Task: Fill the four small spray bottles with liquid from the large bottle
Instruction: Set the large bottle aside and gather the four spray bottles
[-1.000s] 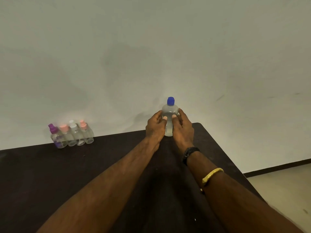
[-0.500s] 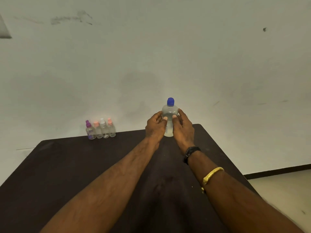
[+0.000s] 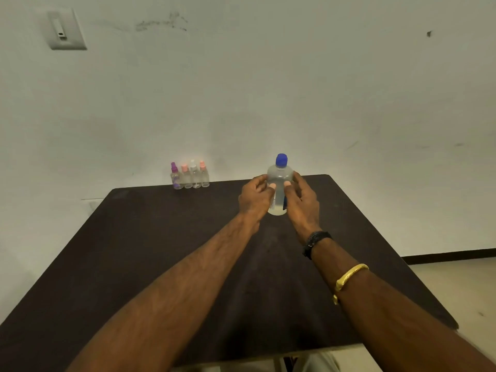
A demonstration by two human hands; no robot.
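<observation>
A large clear bottle (image 3: 279,183) with a blue cap stands upright on the dark table (image 3: 161,251), toward its far right part. My left hand (image 3: 253,200) grips its left side and my right hand (image 3: 302,202) grips its right side, both thumbs on the front. Several small clear spray bottles (image 3: 190,176) stand in a tight row at the table's far edge, left of the large bottle and apart from my hands. Their caps are purple, pink, white and pink.
A pale wall rises directly behind the table, with a switch plate (image 3: 65,29) high on the left. The table's right edge drops to a light floor (image 3: 456,280). A black band and a gold bangle sit on my right wrist.
The view has pulled back and swung left, showing more of the table and the wall switch. The large bottle, still between both hands, now stands nearer me from the far edge.
</observation>
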